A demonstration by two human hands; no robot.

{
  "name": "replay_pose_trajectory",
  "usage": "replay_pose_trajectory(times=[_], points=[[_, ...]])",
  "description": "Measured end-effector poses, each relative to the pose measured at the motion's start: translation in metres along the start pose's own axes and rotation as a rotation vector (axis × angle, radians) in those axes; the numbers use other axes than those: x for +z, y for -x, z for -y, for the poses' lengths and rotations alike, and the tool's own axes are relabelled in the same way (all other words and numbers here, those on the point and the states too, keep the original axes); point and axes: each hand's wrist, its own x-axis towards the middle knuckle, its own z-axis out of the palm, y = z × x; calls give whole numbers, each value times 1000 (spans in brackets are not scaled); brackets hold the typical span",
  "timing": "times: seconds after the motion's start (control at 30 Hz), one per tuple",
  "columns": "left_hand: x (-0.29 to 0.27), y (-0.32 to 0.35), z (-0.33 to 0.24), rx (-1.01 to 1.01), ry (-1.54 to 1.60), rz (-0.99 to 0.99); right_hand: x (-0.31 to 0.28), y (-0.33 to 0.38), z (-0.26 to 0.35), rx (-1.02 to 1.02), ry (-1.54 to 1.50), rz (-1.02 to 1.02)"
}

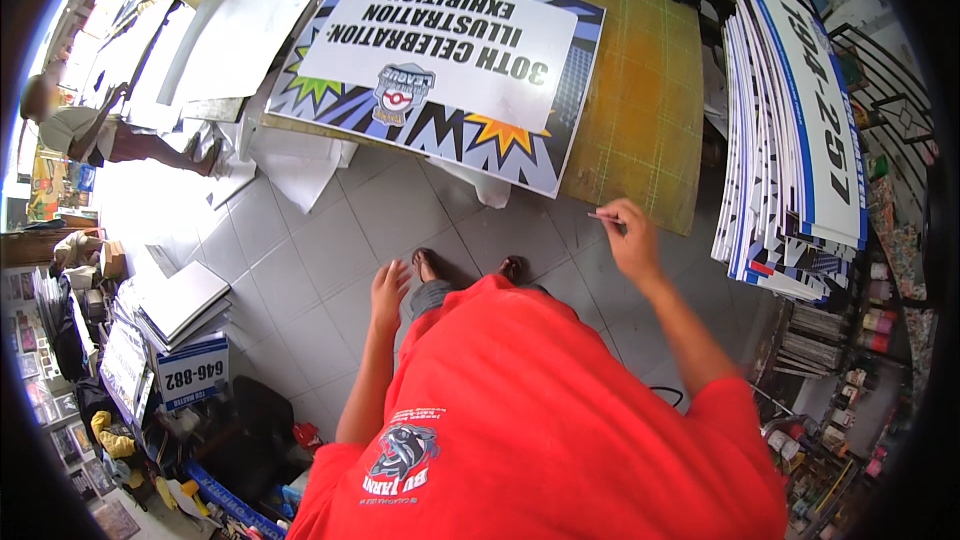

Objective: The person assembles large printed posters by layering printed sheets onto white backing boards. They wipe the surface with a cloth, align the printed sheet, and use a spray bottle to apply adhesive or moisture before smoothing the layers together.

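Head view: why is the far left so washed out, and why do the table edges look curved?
In the head view, daylight overexposes the left floor; the fisheye lens bends the poster and the sign stack near the rim; the right hand with its thin tool stays fairly sharp.

Printed poster board (440, 70) lies flat on the cutting mat (640, 110) atop the counter (300, 130), ahead of the person; loose paper sheets (240, 30) lie on the counter to its left, overhanging the near edge. Stack of sign boards (800, 130) stands to the right of the mat, with shelves of small bottles (875, 325) below and behind it. Right hand (632, 238) sits at the mat's near edge, a thin tool (605, 217) in its fingers; left hand (388, 292) hangs over the floor tiles (300, 270), with further stacked signs (185, 340) on the left, beside the floor.
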Motion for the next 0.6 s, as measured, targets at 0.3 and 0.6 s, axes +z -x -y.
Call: replay_pose_trajectory(times=[0.3,0.6], points=[[174,-49,-139,-158,536,241,55,123,-29,351,-188,-153],[186,-58,-137,-217,529,103,42,152,-59,461,-193,-281]])
